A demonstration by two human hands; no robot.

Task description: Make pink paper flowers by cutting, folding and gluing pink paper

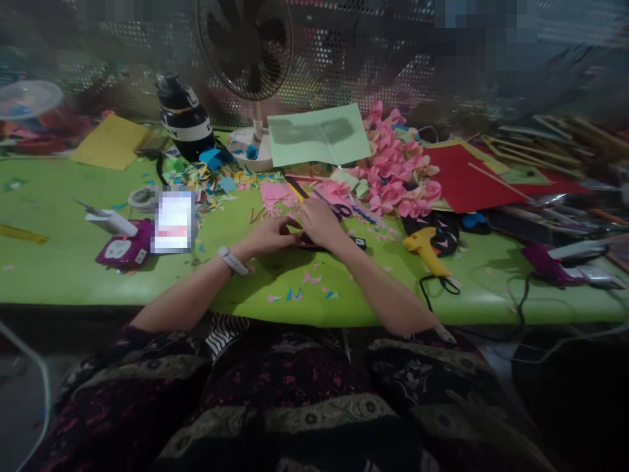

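Observation:
My left hand [274, 234], with a white watch [233, 260] on its wrist, has its fingers bent inward and their tips close together beside my right hand [317, 219]. My right hand is curled downward, its fingertips mostly hidden. Under it lies a dark, long object with a small white label [360, 242]; its kind is not clear. What both hands grip between them is too small and dark to name. Just beyond them are scissors [341, 210], a yellow-and-black pencil-like stick [297, 188] and pink paper pieces [276, 196].
A green-topped table [236, 288] carries paper scraps, a pile of pink paper flowers [393, 170], a light green sheet [319, 136], a fan [246, 46] and a black bottle [184, 121]. A lit phone [171, 221] stands left. On the right are a yellow glue gun [427, 250] and red paper [469, 177].

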